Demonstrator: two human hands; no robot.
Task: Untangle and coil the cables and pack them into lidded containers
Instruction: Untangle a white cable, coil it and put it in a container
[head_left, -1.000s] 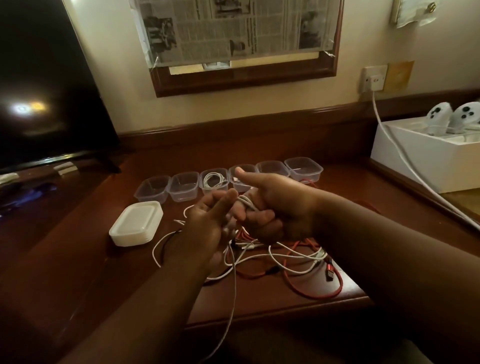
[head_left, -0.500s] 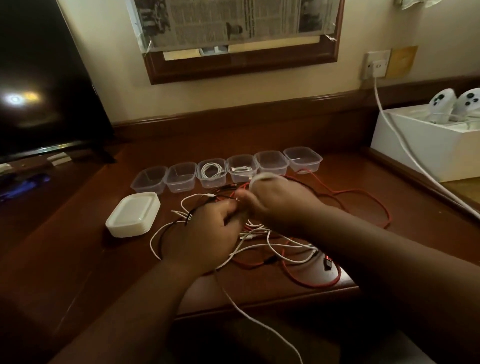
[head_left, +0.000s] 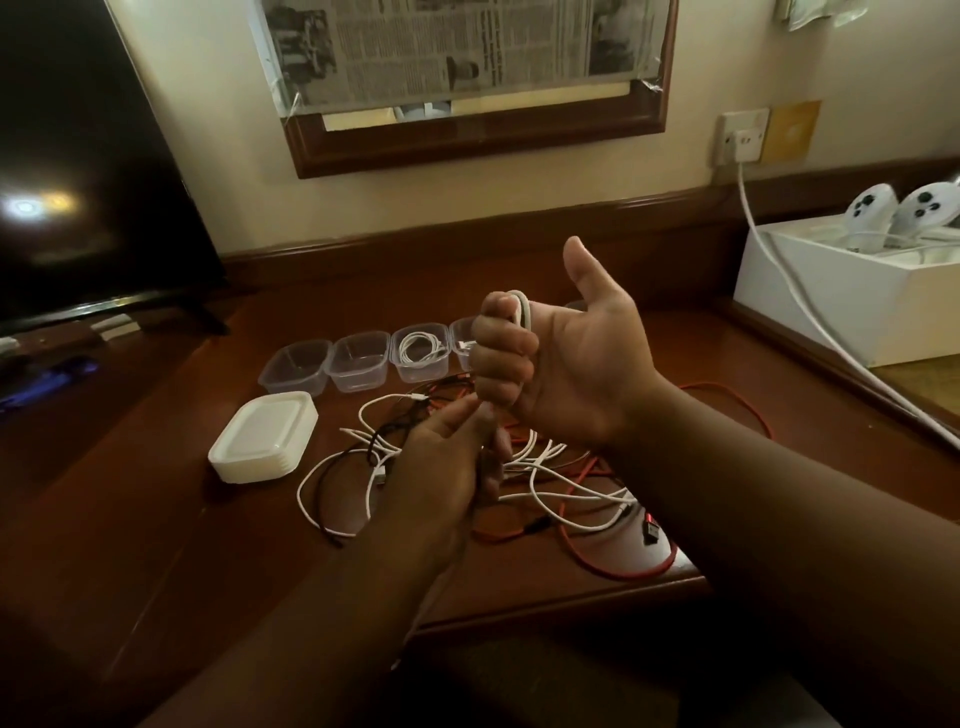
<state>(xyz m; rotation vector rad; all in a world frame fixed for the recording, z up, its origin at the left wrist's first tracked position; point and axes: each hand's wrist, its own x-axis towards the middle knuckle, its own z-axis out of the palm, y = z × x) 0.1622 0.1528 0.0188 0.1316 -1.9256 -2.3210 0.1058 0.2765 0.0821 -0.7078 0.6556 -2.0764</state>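
Above the desk, head view: both hands work over the cable tangle.
Right hand (head_left: 566, 364): raised palm toward the camera, thumb up, fingers curled round loops of a white cable (head_left: 521, 310) that crosses the top of the fingers.
Left hand (head_left: 447, 462): lower and nearer, fingertips apparently pinching the same cable's free run; the pinch is dim, so this is a guess.
Tangle (head_left: 545, 478): white, red and black leads lie crossed on the wooden desk (head_left: 156, 519), near the front edge.
Containers (head_left: 358, 358): clear tubs in a far row, one already holding a coiled white lead; a stack of lids (head_left: 262, 439) sits to their left.
Doing it well: feed slack steadily from the left, keep each loop the same size on the right fingers, and lift the run free of the red lead before winding.
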